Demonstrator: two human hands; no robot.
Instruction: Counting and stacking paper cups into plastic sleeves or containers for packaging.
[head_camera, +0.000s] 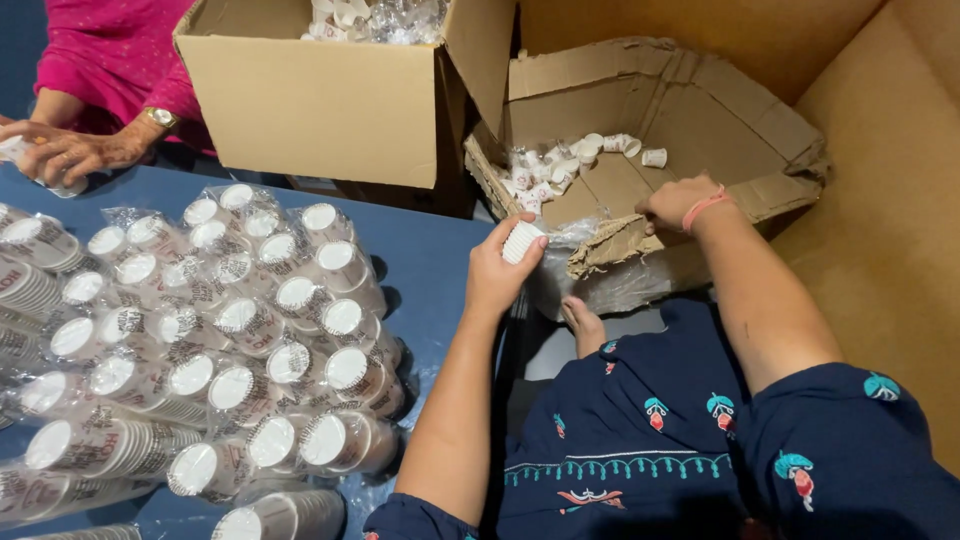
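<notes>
My left hand grips a short stack of small white paper cups at the edge of the blue table, just beside a torn cardboard box. My right hand, with a pink band at the wrist, rests closed on the torn front rim of that box; whether it holds anything I cannot tell. Several loose small white cups lie inside the torn box at its back left.
Many plastic-wrapped sleeves of stacked paper cups cover the table's left half. A taller open carton with wrapped cups stands behind. Another person in pink handles cups with both hands at the far left. A big cardboard wall rises on the right.
</notes>
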